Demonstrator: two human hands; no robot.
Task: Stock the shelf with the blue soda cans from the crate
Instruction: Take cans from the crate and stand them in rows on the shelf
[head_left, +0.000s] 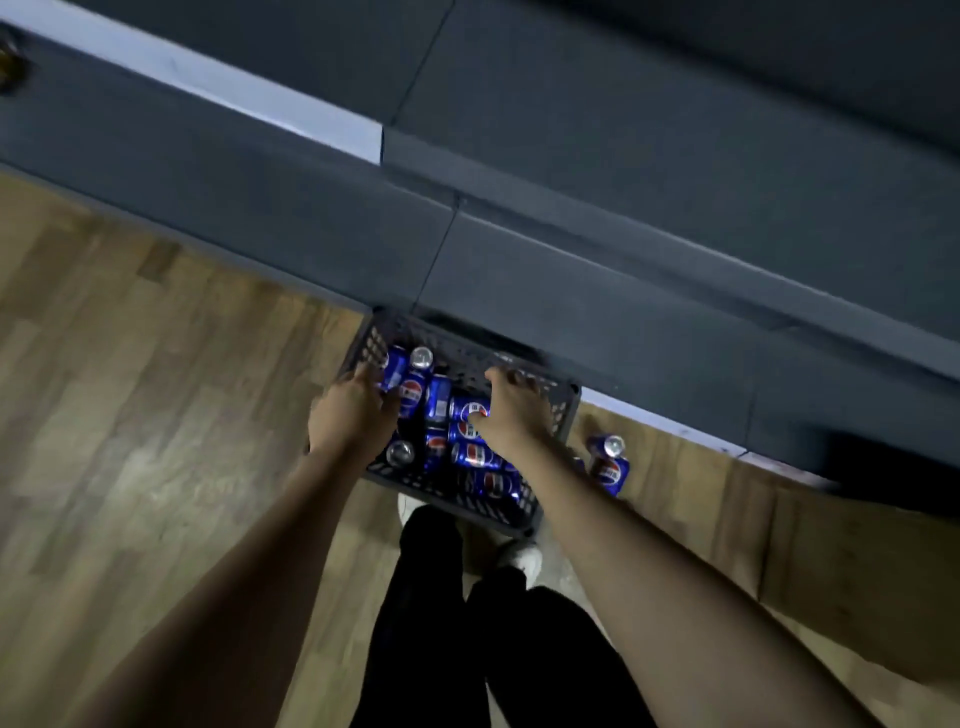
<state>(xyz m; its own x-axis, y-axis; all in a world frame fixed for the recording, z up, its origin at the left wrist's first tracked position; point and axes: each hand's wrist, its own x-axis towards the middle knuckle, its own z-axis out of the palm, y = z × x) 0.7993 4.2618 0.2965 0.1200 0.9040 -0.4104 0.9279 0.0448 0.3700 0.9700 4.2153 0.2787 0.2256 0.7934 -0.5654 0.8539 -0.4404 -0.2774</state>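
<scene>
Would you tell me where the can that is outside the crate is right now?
In the head view, the stray can stands on the wooden floor just right of the crate, near the shelf base.

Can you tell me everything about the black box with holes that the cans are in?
The dark perforated plastic crate sits on the wooden plank floor, pushed up against the dark grey shelf base. Its walls are a grid of holes and its top is open. Blue soda cans fill it, some upright, most lying down. The left hand and right hand reach inside. White shoes stand just behind it.
</scene>
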